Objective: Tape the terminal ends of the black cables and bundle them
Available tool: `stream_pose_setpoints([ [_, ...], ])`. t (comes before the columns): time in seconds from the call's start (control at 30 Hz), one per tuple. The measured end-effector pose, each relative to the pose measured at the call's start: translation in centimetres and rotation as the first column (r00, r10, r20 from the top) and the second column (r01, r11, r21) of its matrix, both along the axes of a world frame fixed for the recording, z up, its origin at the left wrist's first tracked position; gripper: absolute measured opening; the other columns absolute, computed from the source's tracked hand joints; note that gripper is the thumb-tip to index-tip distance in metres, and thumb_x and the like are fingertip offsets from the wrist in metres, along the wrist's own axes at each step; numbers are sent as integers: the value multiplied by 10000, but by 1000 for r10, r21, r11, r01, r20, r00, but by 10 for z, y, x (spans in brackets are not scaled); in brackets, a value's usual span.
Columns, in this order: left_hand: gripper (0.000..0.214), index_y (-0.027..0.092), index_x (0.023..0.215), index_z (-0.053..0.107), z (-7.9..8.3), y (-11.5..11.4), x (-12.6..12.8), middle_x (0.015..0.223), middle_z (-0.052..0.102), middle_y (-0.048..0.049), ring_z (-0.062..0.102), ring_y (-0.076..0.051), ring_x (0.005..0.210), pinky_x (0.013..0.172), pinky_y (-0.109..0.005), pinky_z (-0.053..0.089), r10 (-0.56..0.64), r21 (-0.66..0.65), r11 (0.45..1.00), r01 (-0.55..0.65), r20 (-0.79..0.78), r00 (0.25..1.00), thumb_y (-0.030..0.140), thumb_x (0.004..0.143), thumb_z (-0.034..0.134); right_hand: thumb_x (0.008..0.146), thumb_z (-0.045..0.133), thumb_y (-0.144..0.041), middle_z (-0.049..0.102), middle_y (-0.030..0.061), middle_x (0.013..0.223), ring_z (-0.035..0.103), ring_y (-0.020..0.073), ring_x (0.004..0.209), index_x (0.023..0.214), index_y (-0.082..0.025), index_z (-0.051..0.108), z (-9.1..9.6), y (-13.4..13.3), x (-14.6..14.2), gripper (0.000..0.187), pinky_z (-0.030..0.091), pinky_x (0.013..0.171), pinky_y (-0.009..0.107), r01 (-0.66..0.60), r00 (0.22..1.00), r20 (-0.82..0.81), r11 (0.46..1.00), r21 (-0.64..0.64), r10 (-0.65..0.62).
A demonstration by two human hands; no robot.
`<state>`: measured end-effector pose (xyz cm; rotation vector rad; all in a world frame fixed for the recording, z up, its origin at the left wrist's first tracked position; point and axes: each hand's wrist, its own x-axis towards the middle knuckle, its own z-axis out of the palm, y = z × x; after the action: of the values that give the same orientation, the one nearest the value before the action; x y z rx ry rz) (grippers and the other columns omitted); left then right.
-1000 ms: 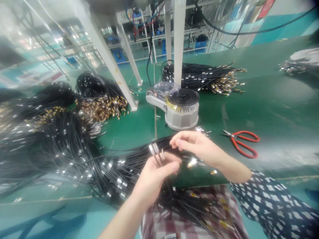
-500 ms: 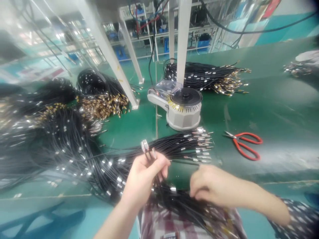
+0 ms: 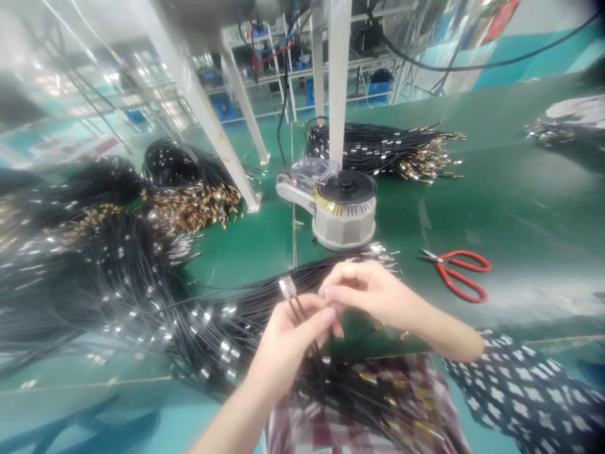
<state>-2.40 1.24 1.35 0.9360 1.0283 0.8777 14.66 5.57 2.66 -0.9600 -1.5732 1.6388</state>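
Note:
My left hand [image 3: 286,340] is closed on black cables [image 3: 299,308], and a shiny whitish tag [image 3: 287,287] stands up beyond the fingers on them. Close against its fingertips, my right hand [image 3: 366,287] is closed in a pinch; what lies between its fingers is too small to make out. Behind both hands a thick bundle of black cables [image 3: 258,287] runs across the bench, its silvery ends partly hidden by my right hand. More black cables [image 3: 347,388] with brass-coloured ends lie over the checked cloth on my lap.
A white round tape dispenser [image 3: 344,224] with a black top stands on the green bench [image 3: 472,208]. Red-handled scissors [image 3: 460,274] lie to the right. Cable heaps [image 3: 177,167] sit at left, another bundle [image 3: 373,148] behind the dispenser. White posts [image 3: 338,82] rise from the bench.
My right hand has moved left and up from above the lap cables to meet my left hand. My left hand has shifted slightly right, still holding the cables.

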Motion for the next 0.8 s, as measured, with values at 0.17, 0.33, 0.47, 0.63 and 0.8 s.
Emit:
stream_pose_setpoints([
  [0.17,190,115,797,721,-4,3,0,633,680,-56,419,-67,479,473,-207,287,50,22,999,-50,3,999,305,793,741,827,689,-349,647,1,698,602,98,603,783,-142,716,-5,11,4,213,504,588,226,-24,994,-105,996,-86,15],
  [0.33,226,117,743,708,-7,6,1,642,697,-70,420,-53,449,453,-192,284,102,-30,994,-103,-8,995,331,746,780,728,779,-341,635,-24,626,496,40,469,920,-125,738,-14,42,5,292,362,435,160,371,890,-190,901,-225,-414],
  [0.47,260,112,714,708,-8,7,0,628,697,-79,424,-54,445,454,-192,291,118,-42,992,-119,-29,993,354,710,804,738,768,-352,653,-13,613,531,54,469,902,-135,699,-11,68,-1,281,406,443,161,459,826,-234,853,-247,-512],
  [0.63,278,117,739,719,-11,8,-2,634,699,-80,410,-49,434,449,-194,281,103,-35,994,-103,-10,995,382,718,799,776,731,-417,668,39,574,547,71,444,764,-125,681,-6,82,-8,297,400,402,160,495,803,-212,821,-284,-557],
  [0.8,290,118,730,711,-12,8,-2,641,699,-82,401,-43,425,438,-191,260,94,-52,994,-93,12,996,393,716,801,702,788,-360,582,-19,497,448,36,404,713,-114,718,-3,82,-7,255,320,378,151,504,793,-250,828,-244,-556],
])
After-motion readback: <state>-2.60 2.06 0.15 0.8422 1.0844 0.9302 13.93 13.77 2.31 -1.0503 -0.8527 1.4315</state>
